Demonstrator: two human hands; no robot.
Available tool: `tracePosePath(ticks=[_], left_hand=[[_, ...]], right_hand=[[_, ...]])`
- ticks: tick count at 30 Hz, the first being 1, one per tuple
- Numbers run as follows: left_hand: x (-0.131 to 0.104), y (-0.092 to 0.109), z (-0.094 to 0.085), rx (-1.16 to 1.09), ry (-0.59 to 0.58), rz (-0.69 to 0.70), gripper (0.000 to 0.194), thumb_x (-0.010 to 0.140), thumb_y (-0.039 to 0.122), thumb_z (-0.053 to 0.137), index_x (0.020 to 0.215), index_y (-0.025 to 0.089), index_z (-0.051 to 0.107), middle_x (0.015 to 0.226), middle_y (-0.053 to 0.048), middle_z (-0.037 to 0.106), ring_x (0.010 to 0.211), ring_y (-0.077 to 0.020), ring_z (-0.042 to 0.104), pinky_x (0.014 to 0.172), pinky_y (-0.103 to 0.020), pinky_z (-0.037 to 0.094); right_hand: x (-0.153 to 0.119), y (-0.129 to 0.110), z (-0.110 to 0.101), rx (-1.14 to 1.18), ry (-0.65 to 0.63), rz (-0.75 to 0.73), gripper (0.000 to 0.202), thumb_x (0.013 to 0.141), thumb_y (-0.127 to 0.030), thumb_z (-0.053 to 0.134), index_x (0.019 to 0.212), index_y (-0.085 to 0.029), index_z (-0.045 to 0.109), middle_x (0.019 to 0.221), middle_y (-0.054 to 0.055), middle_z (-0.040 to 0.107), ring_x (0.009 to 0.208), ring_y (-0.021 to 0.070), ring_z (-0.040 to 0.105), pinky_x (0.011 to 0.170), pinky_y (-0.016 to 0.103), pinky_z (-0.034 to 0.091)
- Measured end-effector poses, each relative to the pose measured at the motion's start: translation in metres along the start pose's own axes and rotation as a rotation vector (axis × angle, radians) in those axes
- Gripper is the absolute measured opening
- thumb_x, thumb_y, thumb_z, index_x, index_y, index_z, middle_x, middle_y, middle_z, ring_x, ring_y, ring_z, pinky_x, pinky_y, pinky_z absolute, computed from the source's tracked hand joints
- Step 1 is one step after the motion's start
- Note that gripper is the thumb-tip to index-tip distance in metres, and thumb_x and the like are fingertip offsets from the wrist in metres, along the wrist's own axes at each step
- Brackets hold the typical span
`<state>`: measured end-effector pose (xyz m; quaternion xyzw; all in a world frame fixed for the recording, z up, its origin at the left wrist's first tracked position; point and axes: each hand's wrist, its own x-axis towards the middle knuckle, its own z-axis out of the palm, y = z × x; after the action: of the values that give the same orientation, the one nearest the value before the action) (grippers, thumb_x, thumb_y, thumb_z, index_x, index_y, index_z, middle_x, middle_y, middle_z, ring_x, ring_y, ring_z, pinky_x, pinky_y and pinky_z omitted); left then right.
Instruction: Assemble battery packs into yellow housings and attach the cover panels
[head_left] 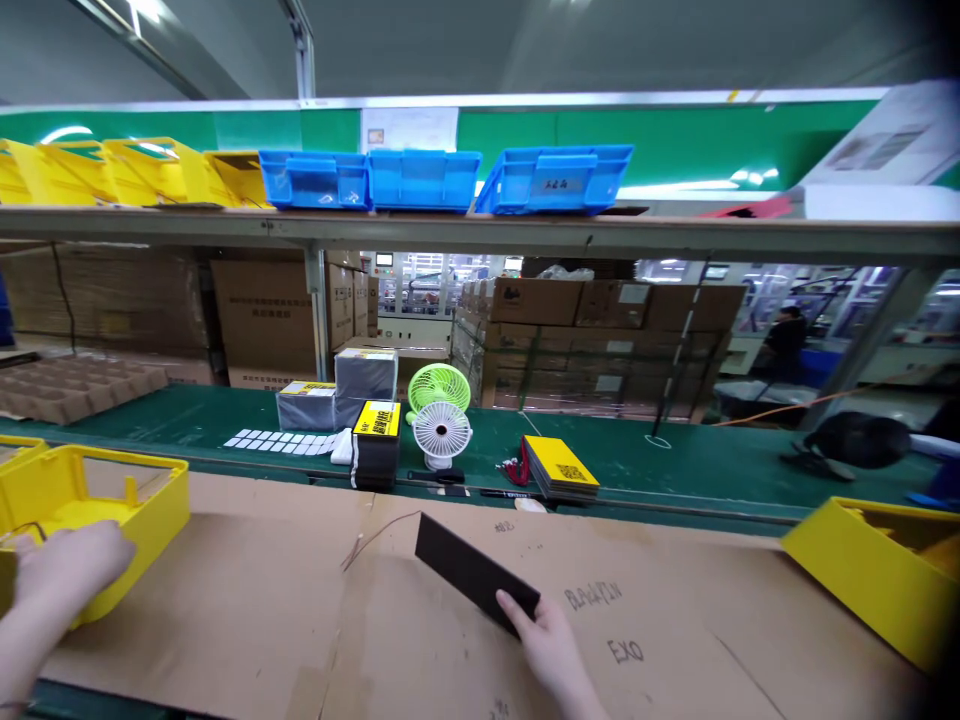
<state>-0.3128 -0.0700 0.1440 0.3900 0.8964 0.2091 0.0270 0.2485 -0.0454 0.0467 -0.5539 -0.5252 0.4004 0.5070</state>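
Note:
My right hand [551, 640] grips the near end of a thin black rectangular panel [472, 575], thumb on its upper face. A thin reddish wire [382, 530] trails from the panel's far corner. The panel is held tilted above the brown cardboard sheet [247, 600]. At the far left, my left hand [71, 570] is over a yellow plastic bin [142, 530], fingers curled inward. What those fingers hold, if anything, is hidden. A dark wire shows in the bin beside the hand.
Behind the cardboard stand a white fan [442, 432], a green fan [439, 388], a stack of yellow-topped boxes [375, 450] and a yellow-covered stack [561, 468]. Another yellow bin [877, 570] sits at right. Blue bins [424, 180] line the shelf [465, 230] above.

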Motion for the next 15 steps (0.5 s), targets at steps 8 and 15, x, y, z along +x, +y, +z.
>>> tracePosePath(ticks=[8,15], left_hand=[[-0.133,0.111,0.028,-0.333,-0.481,0.499,0.022,0.052,0.027,0.075,0.072,0.022,0.067,0.088,-0.009,0.071,0.095,-0.0341,0.061,0.095,-0.047,0.035],[-0.15,0.165,0.02,-0.764,-0.357,0.638,0.058,0.046,0.027,0.081,0.101,0.02,0.064,0.129,-0.012,0.053,0.134,-0.0325,0.024,0.11,-0.046,0.002]], right_hand=[[0.001,-0.039,-0.017,0.082,0.163,-0.022,0.051,0.063,-0.049,0.07,0.095,-0.01,0.069,0.095,0.012,0.071,0.095,0.0325,0.064,0.086,0.044,0.05],[-0.004,-0.086,-0.04,0.189,0.218,-0.159,0.047,0.065,-0.042,0.072,0.103,-0.014,0.066,0.103,0.008,0.069,0.099,0.0282,0.062,0.09,0.041,0.05]])
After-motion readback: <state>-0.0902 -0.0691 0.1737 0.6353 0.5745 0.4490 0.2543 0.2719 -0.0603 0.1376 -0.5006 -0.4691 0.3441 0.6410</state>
